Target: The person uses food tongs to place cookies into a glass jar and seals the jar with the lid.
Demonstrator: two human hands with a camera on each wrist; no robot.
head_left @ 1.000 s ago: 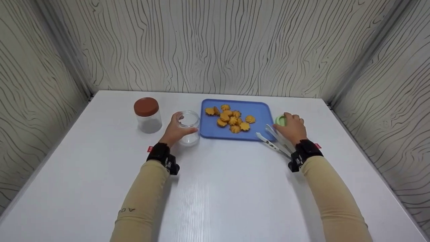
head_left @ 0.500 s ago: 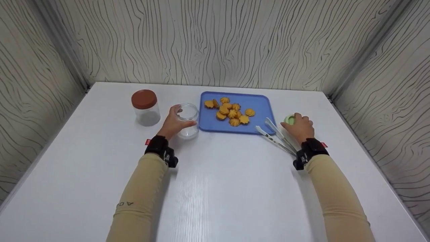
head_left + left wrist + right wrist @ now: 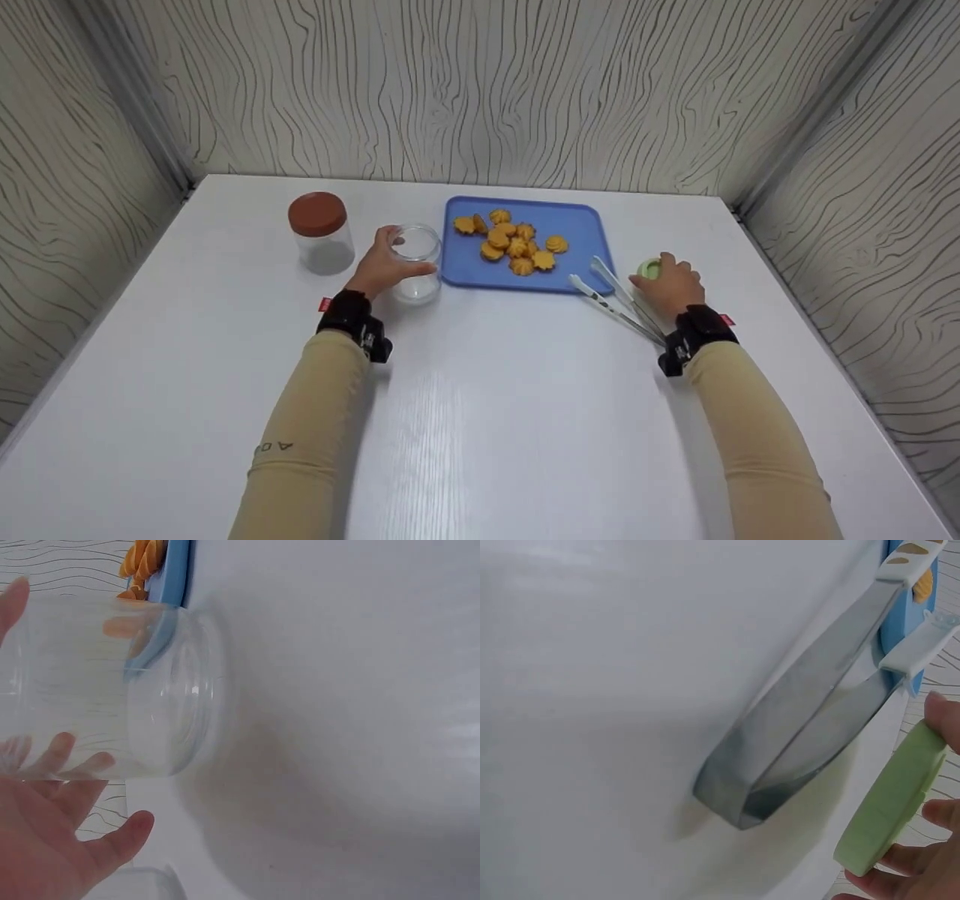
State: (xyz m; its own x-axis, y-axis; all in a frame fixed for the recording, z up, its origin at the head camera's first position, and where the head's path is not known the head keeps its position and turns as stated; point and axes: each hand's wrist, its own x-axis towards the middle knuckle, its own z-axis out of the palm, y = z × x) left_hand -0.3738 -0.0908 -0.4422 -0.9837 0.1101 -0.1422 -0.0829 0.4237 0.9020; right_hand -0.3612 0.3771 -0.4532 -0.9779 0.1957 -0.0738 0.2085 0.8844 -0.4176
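In the head view, my left hand [image 3: 381, 268] grips a clear jar [image 3: 417, 289] with no lid on it, thumb on the near side and fingers behind. The left wrist view shows the jar [image 3: 161, 724] between the thumb and several fingers, near the edge of the blue tray. My right hand [image 3: 675, 289], to the right of the tray, pinches a light green lid [image 3: 889, 799] by its edge. Beside that hand lie spread tongs [image 3: 802, 690] with a metal band and white, patterned ends. Their tips reach over the tray's near right corner.
A blue tray [image 3: 581, 219] holds a pile of golden, swirl-shaped cookies [image 3: 517, 246] and stands at the back middle of the white table [image 3: 480, 420]. Left of the open jar is another clear jar with a reddish-brown lid [image 3: 318, 214]. Patterned walls enclose the table's back and sides.
My right hand has moved the green lid to the right and a little nearer, away from the tray. The left hand keeps its grip on the jar. The whole head view has shifted slightly.
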